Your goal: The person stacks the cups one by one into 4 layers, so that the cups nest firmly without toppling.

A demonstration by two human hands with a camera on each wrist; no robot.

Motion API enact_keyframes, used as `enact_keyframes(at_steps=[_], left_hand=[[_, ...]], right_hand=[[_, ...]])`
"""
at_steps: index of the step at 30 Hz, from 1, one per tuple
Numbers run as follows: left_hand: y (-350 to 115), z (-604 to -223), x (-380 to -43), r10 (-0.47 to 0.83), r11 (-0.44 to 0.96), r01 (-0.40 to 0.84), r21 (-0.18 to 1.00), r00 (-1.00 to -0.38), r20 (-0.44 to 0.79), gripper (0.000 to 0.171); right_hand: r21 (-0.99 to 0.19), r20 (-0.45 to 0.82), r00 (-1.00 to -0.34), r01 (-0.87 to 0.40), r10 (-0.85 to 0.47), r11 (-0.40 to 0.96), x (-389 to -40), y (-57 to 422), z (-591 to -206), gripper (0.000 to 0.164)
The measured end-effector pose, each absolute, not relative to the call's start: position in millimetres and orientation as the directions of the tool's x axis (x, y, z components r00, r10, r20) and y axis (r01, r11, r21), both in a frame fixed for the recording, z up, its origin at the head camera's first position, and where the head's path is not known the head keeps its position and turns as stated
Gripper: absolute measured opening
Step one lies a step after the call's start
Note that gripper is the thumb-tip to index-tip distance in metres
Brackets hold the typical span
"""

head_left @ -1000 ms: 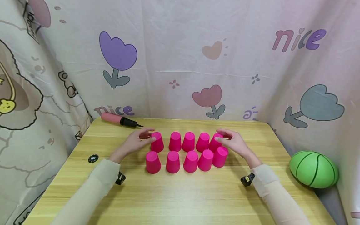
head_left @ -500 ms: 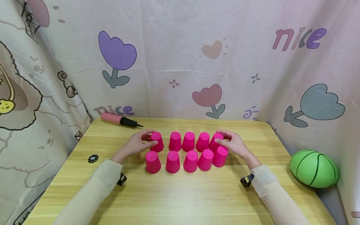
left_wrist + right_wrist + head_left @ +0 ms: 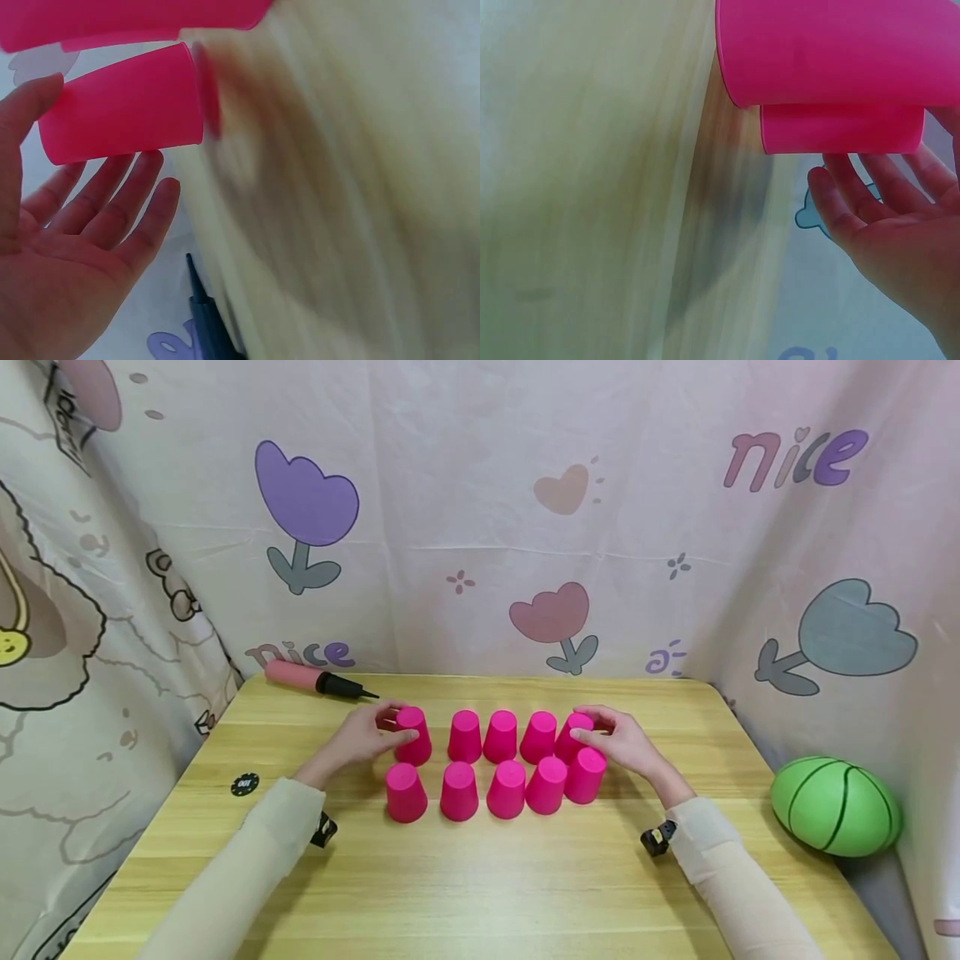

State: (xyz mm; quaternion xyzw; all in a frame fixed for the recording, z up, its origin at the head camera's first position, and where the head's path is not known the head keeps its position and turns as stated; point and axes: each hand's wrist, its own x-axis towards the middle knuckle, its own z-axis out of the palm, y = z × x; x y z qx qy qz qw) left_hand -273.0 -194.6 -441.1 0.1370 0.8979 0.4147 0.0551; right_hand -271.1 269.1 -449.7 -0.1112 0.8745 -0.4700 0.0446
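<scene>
Several bright pink plastic cups stand upside down in two rows on the wooden table. My left hand [image 3: 362,739] grips the leftmost cup of the back row [image 3: 413,736], thumb in front and fingers behind. In the left wrist view that cup [image 3: 124,105] sits between thumb and fingertips, its rim close over the tabletop. My right hand [image 3: 621,739] holds the rightmost back-row cup [image 3: 573,735] between thumb and fingers. A front-row cup [image 3: 585,775] partly covers it, and the right wrist view shows the front cup [image 3: 832,52] overlapping the held one [image 3: 840,129].
A pink and black hand pump [image 3: 318,680] lies at the table's back left. A black round chip marked 100 [image 3: 244,784] lies on the left side. Beyond the right edge sits a green ball [image 3: 836,806] with dark lines. A patterned curtain [image 3: 450,485] hangs behind the table [image 3: 480,893].
My left hand has closed its thumb and fingers onto the leftmost back cup and shifted it slightly left. The right hand stays at its cup. The head view has turned slightly.
</scene>
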Motion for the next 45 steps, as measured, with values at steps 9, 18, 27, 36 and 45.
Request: enact_keyframes(at_steps=[9, 18, 27, 36, 45], left_hand=[[-190.2, -402.9, -291.5, 0.286, 0.656, 0.227, 0.72, -0.957, 0.04, 0.059], [-181.3, -361.1, -317.1, 0.247, 0.668, 0.22, 0.711, -0.967, 0.067, 0.053], [-163.9, -351.7, -341.0, 0.212, 0.688, 0.19, 0.7, -0.976, 0.056, 0.056], [-141.5, -350.9, -365.9, 0.194, 0.693, 0.17, 0.7, -0.98, 0.046, 0.054], [-116.9, -359.2, -374.1, 0.195, 0.709, 0.141, 0.691, -0.981, 0.0, 0.049]], right_hand=[[-0.825, 0.029, -0.972, -0.155, -0.233, 0.544, -271.2, 269.4, -448.2, 0.056], [-0.822, 0.024, -0.972, -0.152, -0.233, 0.548, -270.8, 270.6, -448.7, 0.056], [-0.821, 0.031, -0.974, -0.153, -0.224, 0.551, -270.3, 271.1, -449.7, 0.054], [-0.827, 0.011, -0.975, -0.135, -0.224, 0.545, -270.2, 269.4, -447.3, 0.058], [-0.827, 0.017, -0.972, -0.144, -0.233, 0.543, -269.5, 266.5, -447.2, 0.058]])
